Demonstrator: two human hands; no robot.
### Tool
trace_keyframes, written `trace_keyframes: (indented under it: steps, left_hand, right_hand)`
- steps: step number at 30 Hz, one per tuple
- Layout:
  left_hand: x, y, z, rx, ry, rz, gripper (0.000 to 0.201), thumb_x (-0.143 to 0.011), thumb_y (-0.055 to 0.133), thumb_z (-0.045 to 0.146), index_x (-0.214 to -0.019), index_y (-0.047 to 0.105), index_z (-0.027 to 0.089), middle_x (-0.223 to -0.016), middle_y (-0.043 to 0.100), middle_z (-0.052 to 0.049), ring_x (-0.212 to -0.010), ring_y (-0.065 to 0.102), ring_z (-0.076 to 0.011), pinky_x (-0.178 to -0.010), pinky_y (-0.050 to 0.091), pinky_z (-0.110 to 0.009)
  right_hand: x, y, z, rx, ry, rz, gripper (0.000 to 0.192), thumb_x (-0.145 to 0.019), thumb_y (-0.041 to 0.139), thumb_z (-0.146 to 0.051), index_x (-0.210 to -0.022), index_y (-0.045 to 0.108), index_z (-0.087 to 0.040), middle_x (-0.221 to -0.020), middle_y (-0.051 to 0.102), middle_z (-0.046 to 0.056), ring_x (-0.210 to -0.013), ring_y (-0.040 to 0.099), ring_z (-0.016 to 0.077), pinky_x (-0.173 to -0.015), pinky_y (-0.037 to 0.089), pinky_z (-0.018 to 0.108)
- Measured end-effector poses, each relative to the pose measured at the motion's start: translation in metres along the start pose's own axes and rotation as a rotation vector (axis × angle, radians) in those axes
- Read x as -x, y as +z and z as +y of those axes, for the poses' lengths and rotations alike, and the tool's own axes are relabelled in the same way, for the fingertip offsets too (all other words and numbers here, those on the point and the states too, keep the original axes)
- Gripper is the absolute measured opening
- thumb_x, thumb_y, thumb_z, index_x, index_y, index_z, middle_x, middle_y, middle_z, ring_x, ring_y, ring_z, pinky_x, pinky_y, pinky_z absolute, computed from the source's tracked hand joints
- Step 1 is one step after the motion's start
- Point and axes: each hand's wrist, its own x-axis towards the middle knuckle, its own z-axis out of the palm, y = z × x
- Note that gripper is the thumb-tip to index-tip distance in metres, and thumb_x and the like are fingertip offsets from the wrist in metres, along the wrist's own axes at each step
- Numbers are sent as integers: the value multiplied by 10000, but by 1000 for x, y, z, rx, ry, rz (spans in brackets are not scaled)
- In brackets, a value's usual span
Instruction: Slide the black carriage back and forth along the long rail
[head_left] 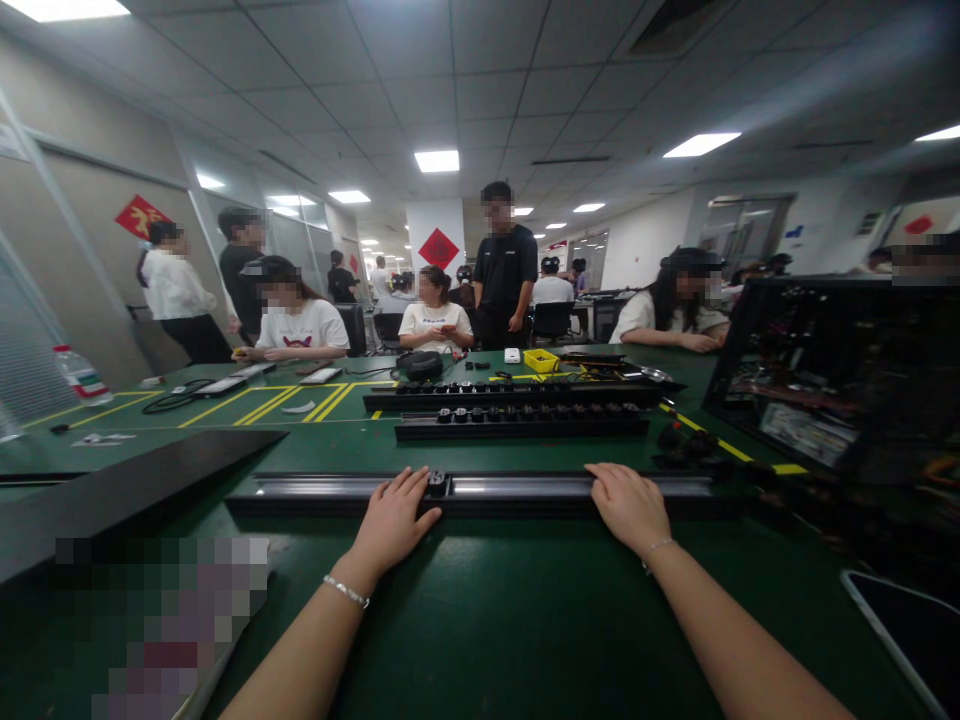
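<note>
A long black rail (517, 489) with a shiny grey channel lies crosswise on the green table (525, 610) in front of me. My left hand (394, 520) rests on it left of centre, fingers spread, fingertips beside a small black round part (436, 481) seated in the channel. My right hand (628, 505) lies flat on the rail further right, palm down. Both wrists wear thin bracelets. Neither hand grips anything.
Two more black rails (521, 420) loaded with round parts lie behind. A yellow bin (541, 360) and a black headset (420, 365) sit further back. A black panel (127, 490) lies left, an open black case (840, 370) right. Several people sit or stand across the table.
</note>
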Motion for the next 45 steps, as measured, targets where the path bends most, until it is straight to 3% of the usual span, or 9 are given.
trace_keyframes:
  steps: [26,45]
  left_hand:
    - [-2,3,24,-7,-9,41,553,-818,400,502,-1310,404,249,-1399,411,-48,-1321,276,-253,-1038,253,-476]
    - [-2,4,23,25,-12,53,525,-823,397,486,-1297,413,261,-1399,413,-29,-1296,324,-234,-1013,281,-443]
  right_hand:
    - [1,-4,-3,2,13,-16,434,-842,280,-283,-1150,585,-260,-1226,569,19,-1164,444,194,-911,338,382]
    - [1,-1,-3,-1,13,1,425,-835,297,-279,-1143,589,-267,-1217,575,11,-1155,450,193,-910,340,385]
